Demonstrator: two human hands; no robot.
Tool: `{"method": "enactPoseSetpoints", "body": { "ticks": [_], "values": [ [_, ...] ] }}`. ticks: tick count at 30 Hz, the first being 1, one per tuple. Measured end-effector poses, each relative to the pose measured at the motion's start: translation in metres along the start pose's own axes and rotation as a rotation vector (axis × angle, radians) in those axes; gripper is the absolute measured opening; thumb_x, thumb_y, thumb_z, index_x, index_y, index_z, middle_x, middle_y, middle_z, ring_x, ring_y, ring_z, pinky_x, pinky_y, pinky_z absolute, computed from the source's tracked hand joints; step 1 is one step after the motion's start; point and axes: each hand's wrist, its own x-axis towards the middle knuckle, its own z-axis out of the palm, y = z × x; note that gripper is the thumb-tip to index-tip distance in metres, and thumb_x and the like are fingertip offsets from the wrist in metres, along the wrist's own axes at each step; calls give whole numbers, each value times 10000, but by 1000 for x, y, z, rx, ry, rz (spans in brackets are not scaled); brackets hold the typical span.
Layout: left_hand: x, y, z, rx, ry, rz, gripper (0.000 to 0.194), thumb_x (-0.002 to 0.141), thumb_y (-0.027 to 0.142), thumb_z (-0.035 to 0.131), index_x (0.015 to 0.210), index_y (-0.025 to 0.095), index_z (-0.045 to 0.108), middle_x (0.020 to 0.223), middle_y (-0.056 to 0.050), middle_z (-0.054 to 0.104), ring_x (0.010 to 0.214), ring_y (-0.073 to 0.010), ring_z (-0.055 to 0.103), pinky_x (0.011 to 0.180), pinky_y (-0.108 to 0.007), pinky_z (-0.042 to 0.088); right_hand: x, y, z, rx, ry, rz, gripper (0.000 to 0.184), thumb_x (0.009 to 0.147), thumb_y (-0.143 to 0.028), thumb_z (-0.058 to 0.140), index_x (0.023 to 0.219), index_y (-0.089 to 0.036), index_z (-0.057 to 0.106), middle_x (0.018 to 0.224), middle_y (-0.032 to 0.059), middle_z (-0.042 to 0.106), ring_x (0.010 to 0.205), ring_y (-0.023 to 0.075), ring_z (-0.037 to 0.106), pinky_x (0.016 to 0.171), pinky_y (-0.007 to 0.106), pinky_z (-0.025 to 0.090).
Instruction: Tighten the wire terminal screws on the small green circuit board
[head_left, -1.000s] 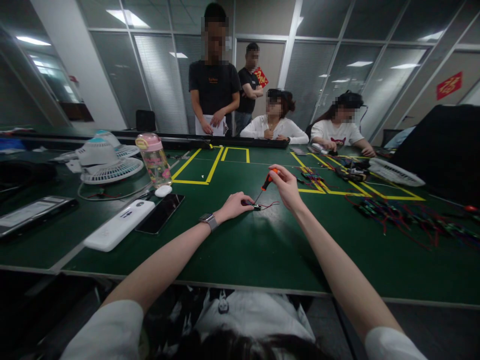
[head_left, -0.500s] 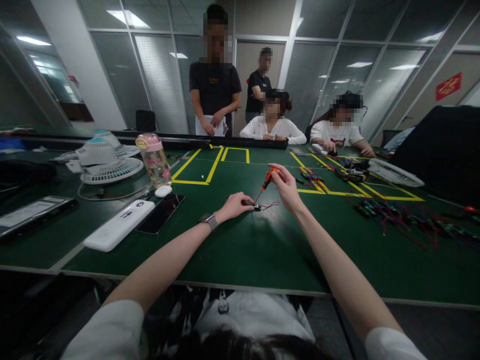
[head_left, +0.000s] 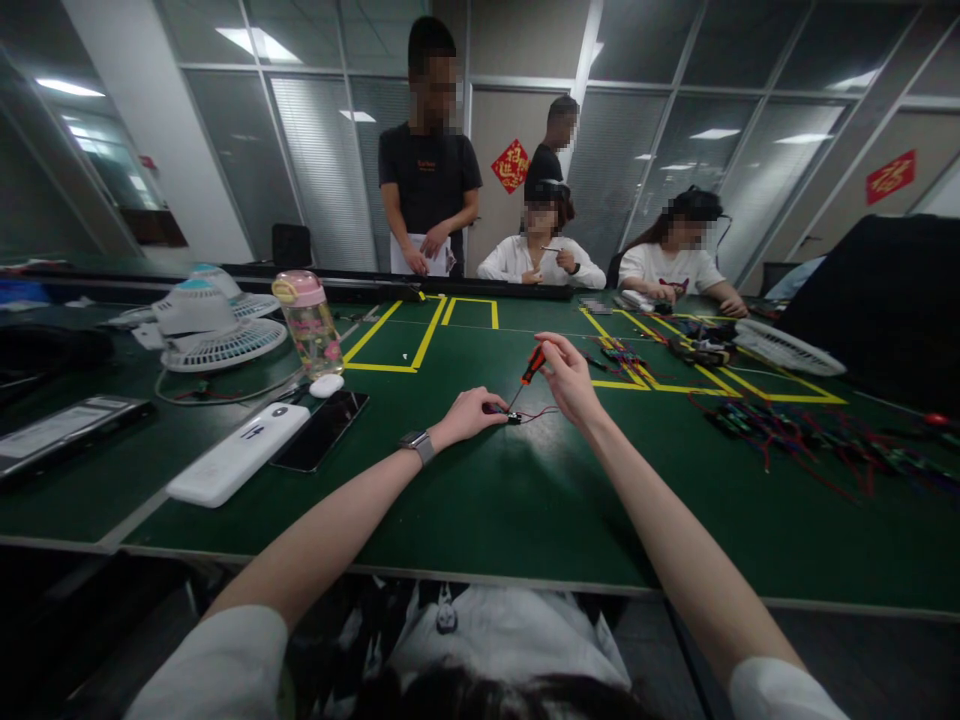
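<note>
My left hand (head_left: 466, 414), a watch on its wrist, rests on the green table (head_left: 480, 500) and pinches a small dark part (head_left: 513, 416) with thin red wires trailing to the right. My right hand (head_left: 570, 377) is closed round the top of a small screwdriver (head_left: 528, 372) with an orange and black handle. The screwdriver leans down to the left and its tip meets the small part between my hands.
On the left lie a white power bank (head_left: 238, 452), a black phone (head_left: 321, 428), a white earbud case (head_left: 327, 385), a pink-capped bottle (head_left: 309, 320) and desk fans (head_left: 210, 326). Piles of wired parts (head_left: 795, 428) lie at right. Several people stand or sit beyond the far edge.
My hands have stayed at the small part with the screwdriver on it. A person standing at the back has walked to the right, and the view has tipped slightly.
</note>
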Motion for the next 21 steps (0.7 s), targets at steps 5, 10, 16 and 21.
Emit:
{"method": "enactPoseSetpoints", "body": {
  "ticks": [5, 10, 16, 21],
  "values": [
    [0, 0, -1, -1, -12, -8, 237, 842, 390, 708, 1008, 232, 767, 895, -29, 641, 799, -170, 608, 730, -264, 461, 2, 0, -3, 46, -29, 14, 335, 776, -533, 687, 997, -286, 639, 860, 10, 679, 842, 178, 642, 808, 346, 518],
    [-1, 4, -2, 2, -2, -18, 214, 829, 359, 725, 988, 223, 770, 880, -28, 635, 812, -174, 613, 745, -265, 466, 4, 4, -5, 98, 1, 36, 326, 755, -532, 706, 937, -270, 640, 850, 6, 680, 829, 173, 643, 778, 331, 517],
    [-2, 6, -3, -4, -10, -21, 222, 833, 367, 713, 989, 220, 770, 882, -31, 636, 808, -176, 616, 746, -269, 471, 4, 4, -6, 23, 25, -2, 313, 730, -515, 736, 920, -273, 676, 737, -25, 627, 723, 144, 598, 692, 282, 483],
    [-2, 6, -4, -4, -11, -25, 214, 833, 359, 713, 989, 223, 767, 884, -30, 635, 808, -175, 609, 749, -269, 469, 2, -1, -2, 78, -36, 20, 359, 736, -521, 733, 1003, -290, 672, 873, 14, 702, 842, 177, 650, 783, 324, 509]
  ]
}}
